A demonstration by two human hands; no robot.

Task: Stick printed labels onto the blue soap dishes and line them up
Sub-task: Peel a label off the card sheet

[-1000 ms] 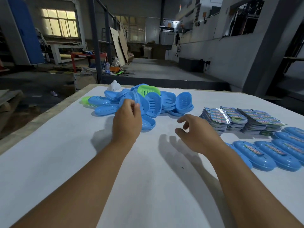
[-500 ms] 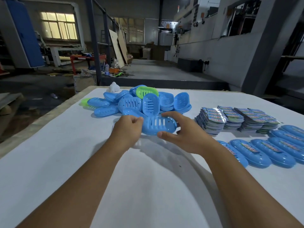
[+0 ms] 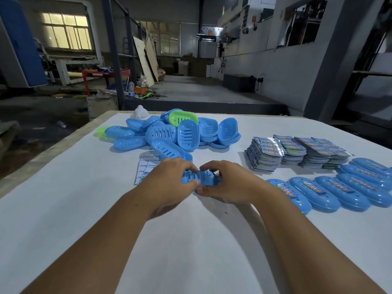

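Two hands, left hand (image 3: 169, 183) and right hand (image 3: 230, 183), grip one soap dish (image 3: 198, 177).

Table (image 3: 63, 209): white top
Beyond hands: soap dish pile (image 3: 169, 134)
Right of hands: label stacks (image 3: 297, 151), labelled dishes (image 3: 339, 192)

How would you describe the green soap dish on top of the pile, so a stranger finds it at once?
On the white table, look at the far heap of blue plastic soap dishes. At its top lies one oval, slotted green soap dish. Its bright green colour sets it apart from the blue ones around it.
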